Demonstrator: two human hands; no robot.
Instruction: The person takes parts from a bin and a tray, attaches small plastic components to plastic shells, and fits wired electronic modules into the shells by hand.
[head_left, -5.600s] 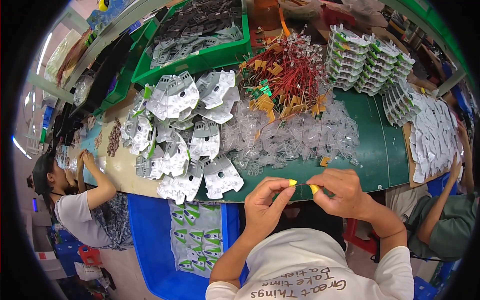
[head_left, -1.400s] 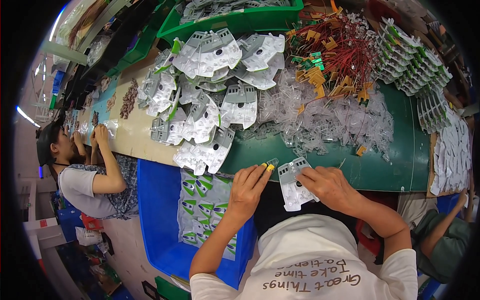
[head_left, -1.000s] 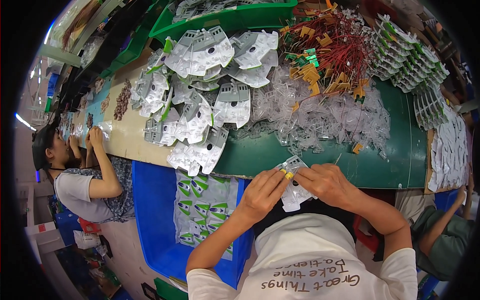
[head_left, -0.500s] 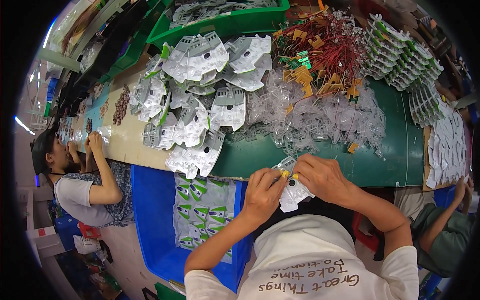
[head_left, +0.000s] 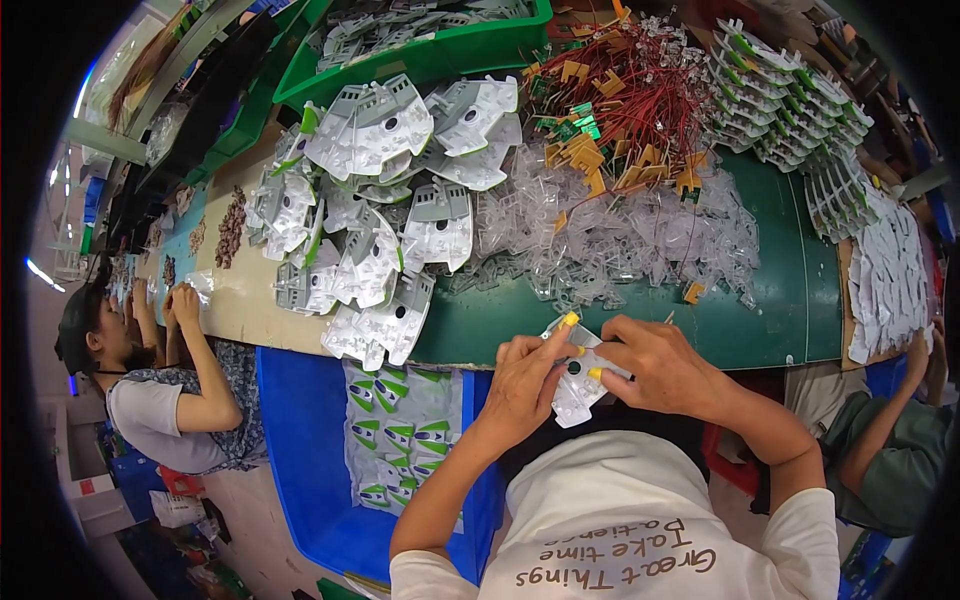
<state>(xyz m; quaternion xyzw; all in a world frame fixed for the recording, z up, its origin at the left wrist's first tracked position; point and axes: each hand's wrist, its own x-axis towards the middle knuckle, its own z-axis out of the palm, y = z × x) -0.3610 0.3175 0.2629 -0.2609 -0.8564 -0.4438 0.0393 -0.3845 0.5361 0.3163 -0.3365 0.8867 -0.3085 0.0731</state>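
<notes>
Between my hands at the near edge of the table is a white plastic shell [head_left: 572,404] with a dark round hole in its middle. My left hand [head_left: 512,392] grips its left side, the index finger stretched across the upper part. My right hand [head_left: 665,368] has its fingers bent over the right side, thumb near the hole. Yellow covers sit on several fingertips. Whether a smaller part lies under the fingers is hidden. Just beyond my hands spreads a heap of clear plastic pieces [head_left: 620,235].
White and grey shells [head_left: 385,255] are piled at left, below a green bin [head_left: 420,55]. Red wires with orange connectors [head_left: 640,100] lie behind the clear pieces. Stacked shells [head_left: 790,100] stand at far right. A blue bin [head_left: 315,460] holds green-white parts. Co-workers sit on both sides.
The view has shifted slightly. My left index finger has straightened over the shell. My right fingers have moved down and right, from the shell's upper part toward its right side.
</notes>
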